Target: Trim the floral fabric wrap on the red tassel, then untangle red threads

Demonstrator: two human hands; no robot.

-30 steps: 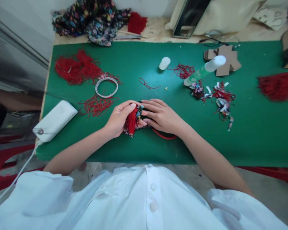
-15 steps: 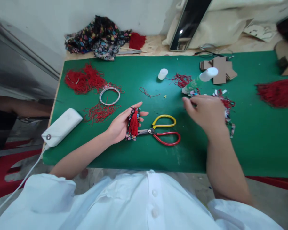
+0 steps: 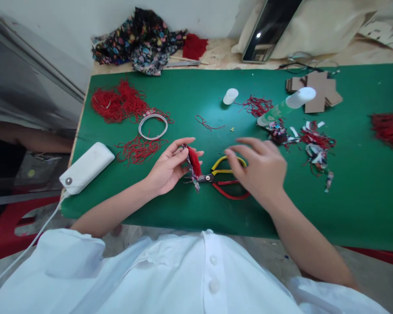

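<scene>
My left hand (image 3: pixel 165 172) is closed on a red tassel (image 3: pixel 194 160), pinching it together with a strip of dark floral fabric (image 3: pixel 195 181) between thumb and fingers. The tassel is tilted, with its edge toward me. Under and beside it lie scissors (image 3: pixel 208 178) with one yellow and one red handle. My right hand (image 3: pixel 262 168), slightly blurred, hovers by the scissor handles and partly covers them. Its fingers are apart, and I see nothing in them. Behind that hand, a green bottle (image 3: pixel 273 113) with a white base or cap leans over floral scraps (image 3: pixel 277 132).
Red thread piles (image 3: pixel 119 102) and a tape roll (image 3: pixel 153 127) lie left on the green table, near a white power bank (image 3: pixel 87 168) with a cable. A white cap (image 3: pixel 230 96), cardboard pieces (image 3: pixel 316 91) and a leaning phone (image 3: pixel 270 28) are farther back. Another person's arm (image 3: pixel 29 137) shows at left.
My right hand has moved left from beside the bottle to over the scissor handles, its fingers spreading. My left hand has turned the tassel and fabric so they tilt edge-on.
</scene>
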